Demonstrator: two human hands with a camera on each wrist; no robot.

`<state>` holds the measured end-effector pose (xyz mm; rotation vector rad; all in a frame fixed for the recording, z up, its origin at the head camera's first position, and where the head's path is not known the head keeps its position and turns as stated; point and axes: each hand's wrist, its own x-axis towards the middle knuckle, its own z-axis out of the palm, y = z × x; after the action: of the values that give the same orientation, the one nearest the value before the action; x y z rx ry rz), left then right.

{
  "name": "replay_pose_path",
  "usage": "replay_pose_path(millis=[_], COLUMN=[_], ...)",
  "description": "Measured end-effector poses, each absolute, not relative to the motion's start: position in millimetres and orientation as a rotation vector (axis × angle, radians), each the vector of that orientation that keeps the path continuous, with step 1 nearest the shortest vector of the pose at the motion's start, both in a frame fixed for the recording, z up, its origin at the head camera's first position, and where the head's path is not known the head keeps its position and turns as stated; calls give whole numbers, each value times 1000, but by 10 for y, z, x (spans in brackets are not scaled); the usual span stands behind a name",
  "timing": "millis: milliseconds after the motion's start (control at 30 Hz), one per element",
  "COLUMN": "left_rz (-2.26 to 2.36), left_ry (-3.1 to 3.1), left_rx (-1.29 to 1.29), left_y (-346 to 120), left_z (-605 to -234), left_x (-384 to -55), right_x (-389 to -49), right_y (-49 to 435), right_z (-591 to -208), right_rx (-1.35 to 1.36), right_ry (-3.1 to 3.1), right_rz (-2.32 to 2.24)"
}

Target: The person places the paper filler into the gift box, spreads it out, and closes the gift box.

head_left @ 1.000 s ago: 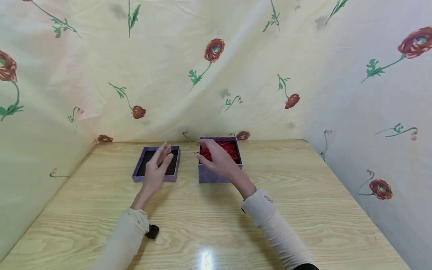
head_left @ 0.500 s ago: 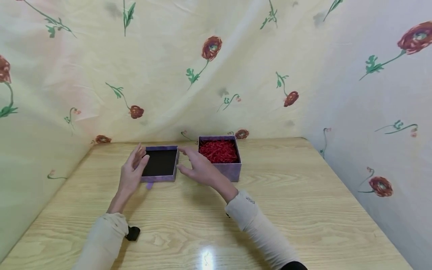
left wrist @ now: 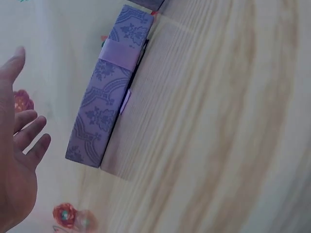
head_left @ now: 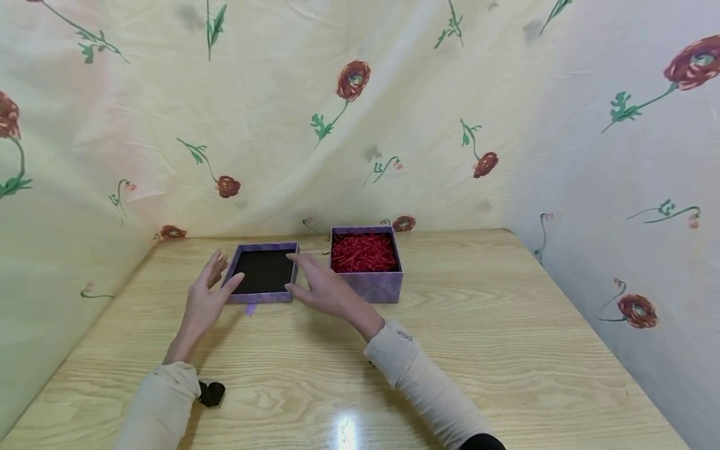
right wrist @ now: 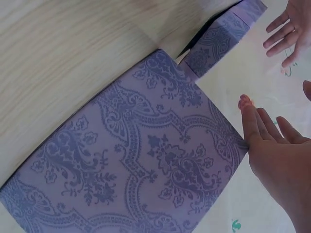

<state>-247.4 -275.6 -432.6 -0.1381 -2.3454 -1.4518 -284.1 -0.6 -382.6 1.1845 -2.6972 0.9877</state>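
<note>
A shallow purple box lid (head_left: 260, 298) lies hollow side up on the table, its inside black. Beside its left edge is my left hand (head_left: 204, 300), fingers and thumb spread. My right hand (head_left: 325, 289) hovers at the lid's right edge with fingers extended, overlapping it in the head view; contact there cannot be told. To the right stands a deeper purple box (head_left: 378, 287) filled with red shredded paper (head_left: 362, 252). In the left wrist view, the lid's patterned side (left wrist: 97, 104) carries a lilac ribbon band (left wrist: 118, 54), apart from my left hand (left wrist: 19, 160).
Both boxes rest near the back of a light wood table (head_left: 495, 331). A flowered cloth (head_left: 270, 112) hangs behind and along both sides. A small purple tab (head_left: 250, 309) sticks out from under the lid's front. The box's patterned wall (right wrist: 121, 145) fills much of the right wrist view.
My left hand has moved left, from over the lid to its left side. My right hand has come left from above the deep box to the lid's right edge.
</note>
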Motion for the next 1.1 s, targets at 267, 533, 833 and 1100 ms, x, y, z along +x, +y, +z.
replay_pose_path(millis=[267, 533, 833, 1100], left_rz=[-1392, -1351, -1318, -1205], left_ry=[-2496, -2677, -2750, -2767], left_rx=[-105, -122, -137, -161], left_y=[-2865, -3011, -3066, -3069], left_z=[-4358, -4402, -4450, -4482], left_x=[-2440, -2426, -2437, -2447], right_x=[-2873, -2933, -2950, -2974], right_y=[-89, -211, -327, -335], right_z=[-3921, -4056, -4128, -4186], right_rx=[1091, 940, 913, 858], right_ry=[-2758, -2831, -2991, -3044], right_rz=[1039, 1219, 1159, 1197])
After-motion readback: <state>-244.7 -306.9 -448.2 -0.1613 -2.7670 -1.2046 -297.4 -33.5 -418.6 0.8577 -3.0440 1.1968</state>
